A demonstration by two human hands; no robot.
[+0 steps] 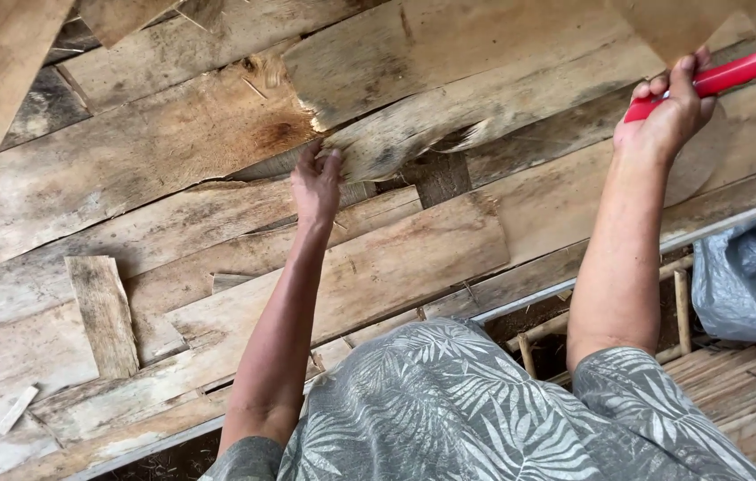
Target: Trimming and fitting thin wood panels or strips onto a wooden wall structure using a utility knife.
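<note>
Rough planks [128, 169] form the work surface. Left hand [317, 183] pinches the near end of a split slab [413, 134], its long axis running up-right. Right hand [667, 111], farther right, is clenched around a red-handled knife [725, 76].

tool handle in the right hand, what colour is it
Red, with a silvery metal part beyond it; the head view shows the handle in the right hand.

No packages, labels, signs, screens in view.
</note>
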